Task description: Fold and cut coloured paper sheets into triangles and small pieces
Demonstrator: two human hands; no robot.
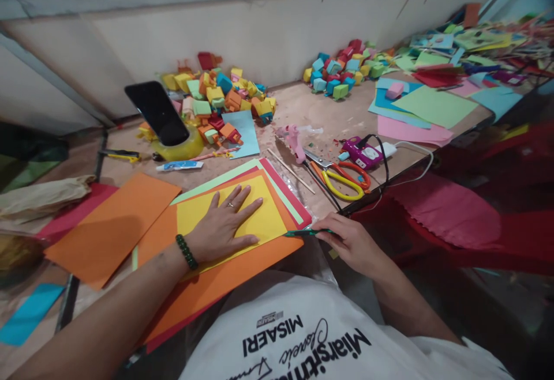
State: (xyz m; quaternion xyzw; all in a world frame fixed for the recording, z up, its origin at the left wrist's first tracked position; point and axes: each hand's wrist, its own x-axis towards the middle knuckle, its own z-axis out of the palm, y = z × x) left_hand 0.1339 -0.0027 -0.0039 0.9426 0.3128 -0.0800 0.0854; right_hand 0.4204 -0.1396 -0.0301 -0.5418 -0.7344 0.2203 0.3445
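Note:
My left hand (231, 218) lies flat with its fingers spread, pressing on a yellow paper sheet (273, 207). Under that sheet are orange paper (259, 262) and, fanned out behind, light green and red sheets (283, 187). At the right edge of the stack, my right hand (348, 241) is closed around a slim dark-green pencil (306, 232). Its far end touches or lies very near the right corner of the yellow sheet; the exact contact is too small to tell.
Scissors (341, 178), a pink glue gun (292, 142) and a purple power strip (363, 152) with cables lie beyond my right hand. A phone (156, 112) leans on a tape roll (184, 148). Folded paper cubes (216, 94) are piled behind. Loose orange paper (115, 224) lies left.

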